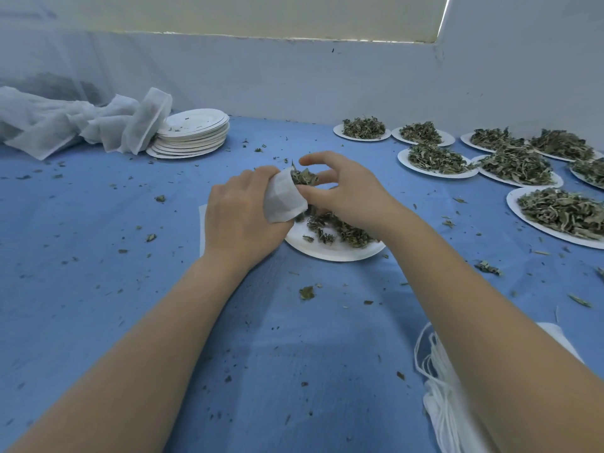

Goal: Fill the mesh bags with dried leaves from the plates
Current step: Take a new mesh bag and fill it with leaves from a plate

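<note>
- Left hand (pixel 243 217) grips a small mesh bag (pixel 283 201) above the near plate (pixel 330 250); right hand (pixel 343 191) pinches dried leaves (pixel 304 176) at its mouth.
- Leaves could spill onto the blue cloth (pixel 98 256) (already littered) if the mouth sags or the pinch loosens.
- Brittle leaves may crumble if crammed.

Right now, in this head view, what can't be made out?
- Mesh bag: fill level unclear; left hand wraps it.
- Near plate: far part hidden behind right hand.
- Rightmost plates: cut off by the frame edge.
- White bundle: under right forearm, unidentifiable.
</note>
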